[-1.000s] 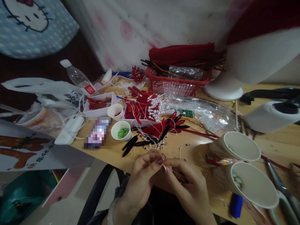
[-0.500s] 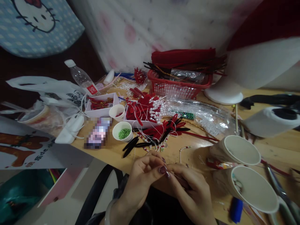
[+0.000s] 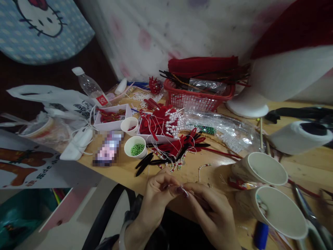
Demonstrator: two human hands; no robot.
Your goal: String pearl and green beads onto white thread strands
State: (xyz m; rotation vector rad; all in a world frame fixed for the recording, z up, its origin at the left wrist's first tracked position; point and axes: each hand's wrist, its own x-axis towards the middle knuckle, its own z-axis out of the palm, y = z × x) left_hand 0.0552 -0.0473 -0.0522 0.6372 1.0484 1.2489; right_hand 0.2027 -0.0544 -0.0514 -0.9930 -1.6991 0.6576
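Observation:
Low over the table's front edge, my left hand [image 3: 158, 196] and my right hand [image 3: 209, 208] meet with thumbs and fingertips pinched together. What lies between the fingertips is too small and too covered to make out. Just beyond them a short string of beads [image 3: 205, 166] rests on the wood. Behind my left hand are black leaf-shaped pieces [image 3: 143, 166] and a red and black bundle [image 3: 179, 147] with loose white threads and beaded strands. A paper cup of green beads [image 3: 135, 147] stands to the left of that bundle.
Two large paper cups [image 3: 267, 168] stand close on the right, near scissors [image 3: 308, 208] and a blue cap-like object [image 3: 261, 235]. Farther back are a red basket [image 3: 200, 99], a white box with pearl-tipped red pieces [image 3: 156, 138], a phone [image 3: 109, 148] and a plastic bottle [image 3: 91, 86].
My fingertips have shifted slightly, the left thumb pressing closer to the right fingers. The view has tilted a little; the things on the table stay in place.

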